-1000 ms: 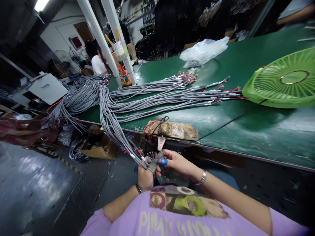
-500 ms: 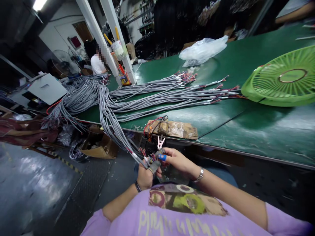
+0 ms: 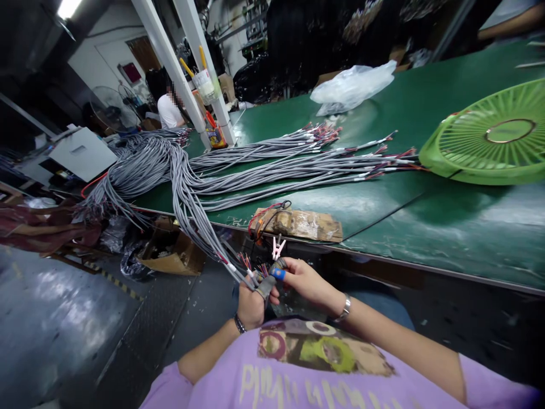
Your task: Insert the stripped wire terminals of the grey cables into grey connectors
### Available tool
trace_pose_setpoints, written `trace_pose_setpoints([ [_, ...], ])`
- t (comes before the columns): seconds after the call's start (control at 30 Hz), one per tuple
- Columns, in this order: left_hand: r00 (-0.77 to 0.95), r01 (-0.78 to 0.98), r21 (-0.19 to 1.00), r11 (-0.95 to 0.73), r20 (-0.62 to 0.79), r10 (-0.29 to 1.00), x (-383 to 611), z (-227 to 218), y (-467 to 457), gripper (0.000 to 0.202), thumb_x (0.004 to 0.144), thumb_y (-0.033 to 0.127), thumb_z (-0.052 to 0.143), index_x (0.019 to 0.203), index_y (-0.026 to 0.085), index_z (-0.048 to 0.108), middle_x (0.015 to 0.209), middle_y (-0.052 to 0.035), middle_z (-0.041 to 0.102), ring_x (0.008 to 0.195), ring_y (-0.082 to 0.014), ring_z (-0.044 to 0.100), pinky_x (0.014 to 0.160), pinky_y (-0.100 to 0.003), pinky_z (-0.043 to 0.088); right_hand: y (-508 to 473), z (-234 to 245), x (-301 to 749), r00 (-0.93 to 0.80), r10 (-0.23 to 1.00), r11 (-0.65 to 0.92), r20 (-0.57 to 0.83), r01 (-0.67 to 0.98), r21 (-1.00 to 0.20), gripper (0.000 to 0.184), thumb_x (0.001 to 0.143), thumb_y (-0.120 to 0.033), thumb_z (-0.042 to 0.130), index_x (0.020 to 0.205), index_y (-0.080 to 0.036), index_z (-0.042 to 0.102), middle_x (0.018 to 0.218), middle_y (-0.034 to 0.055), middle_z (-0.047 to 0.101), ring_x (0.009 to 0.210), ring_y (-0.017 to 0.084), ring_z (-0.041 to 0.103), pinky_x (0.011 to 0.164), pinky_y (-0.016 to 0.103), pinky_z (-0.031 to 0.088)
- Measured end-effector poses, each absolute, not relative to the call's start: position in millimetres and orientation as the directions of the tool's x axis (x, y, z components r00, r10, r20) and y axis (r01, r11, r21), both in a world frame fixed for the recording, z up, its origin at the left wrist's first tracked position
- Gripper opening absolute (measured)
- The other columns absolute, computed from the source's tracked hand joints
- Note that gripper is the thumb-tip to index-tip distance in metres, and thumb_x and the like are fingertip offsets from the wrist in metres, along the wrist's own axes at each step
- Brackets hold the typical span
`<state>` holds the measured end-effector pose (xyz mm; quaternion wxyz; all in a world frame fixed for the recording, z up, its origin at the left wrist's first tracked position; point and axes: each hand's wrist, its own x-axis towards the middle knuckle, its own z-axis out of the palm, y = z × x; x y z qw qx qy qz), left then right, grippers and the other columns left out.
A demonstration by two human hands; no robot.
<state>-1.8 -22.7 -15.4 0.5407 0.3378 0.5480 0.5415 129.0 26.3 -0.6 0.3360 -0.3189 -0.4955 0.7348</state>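
Note:
My left hand (image 3: pixel 251 304) is closed around the ends of several grey cables (image 3: pixel 200 221) that hang down from the green table (image 3: pixel 447 227). Grey finger covers sit on its thumb and forefinger. Coloured stripped wires (image 3: pixel 255 266) fan out just above that fist. My right hand (image 3: pixel 304 281) pinches at those wire tips, with a blue cover on one fingertip. A small pink clip (image 3: pixel 277 247) hangs right above both hands. Both hands are held close to my chest, below the table's edge.
A big bundle of grey cables (image 3: pixel 272 165) lies across the table. A green fan grille (image 3: pixel 489 142) sits at the right, a plastic bag (image 3: pixel 351 85) at the back, a taped block with red and black leads (image 3: pixel 298 222) near the edge. A person (image 3: pixel 168 105) sits far left.
My hands have stayed together on the wire ends, with only small finger movements. The pink clip above them now shows its jaws spread.

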Motion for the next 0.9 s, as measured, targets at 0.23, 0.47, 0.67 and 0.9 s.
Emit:
trace_pose_setpoints([
  [0.23,-0.236,-0.268,0.948,0.170,-0.236,0.943,-2,-16,-20,0.032,0.064,0.042,0.072,0.064,0.014,0.056,0.048,0.0006,0.059,0.036,-0.0081,0.050,0.039,-0.018,0.038,25,-7,127,-0.491,0.854,-0.311,-0.174,-0.212,-0.927,0.026,0.068,-0.040,0.069,0.069,-0.018,0.055,0.054,-0.0029,0.057,0.049,0.010,0.047,0.049,0.024,0.033],
  [0.47,-0.222,-0.346,0.919,0.186,-0.273,0.936,-1,-2,-18,0.032,0.061,0.042,0.072,0.065,0.015,0.056,0.046,0.0024,0.057,0.034,-0.0072,0.047,0.035,-0.017,0.035,35,-14,133,-0.510,0.827,-0.462,-0.236,-0.379,-0.801,0.024,0.070,-0.038,0.069,0.068,-0.016,0.058,0.057,-0.0019,0.056,0.050,0.009,0.046,0.051,0.023,0.037],
  [0.67,-0.158,-0.381,0.909,0.167,-0.242,0.957,5,7,-13,0.027,0.063,0.038,0.071,0.065,0.015,0.058,0.047,0.0014,0.057,0.034,-0.0069,0.047,0.034,-0.017,0.033,59,-22,131,-0.460,0.843,-0.511,-0.277,-0.530,-0.677,0.031,0.076,-0.047,0.062,0.076,-0.016,0.063,0.071,0.0037,0.063,0.059,0.011,0.054,0.057,0.024,0.045],
  [0.9,-0.075,-0.377,0.902,0.211,-0.257,0.964,7,9,-3,0.025,0.064,0.036,0.069,0.063,0.015,0.056,0.043,0.0024,0.054,0.032,-0.0060,0.043,0.033,-0.017,0.032,65,-17,119,-0.533,0.819,-0.540,-0.213,-0.588,-0.603,0.035,0.070,-0.050,0.068,0.077,-0.016,0.066,0.068,0.0026,0.064,0.059,0.012,0.056,0.055,0.023,0.044],
])
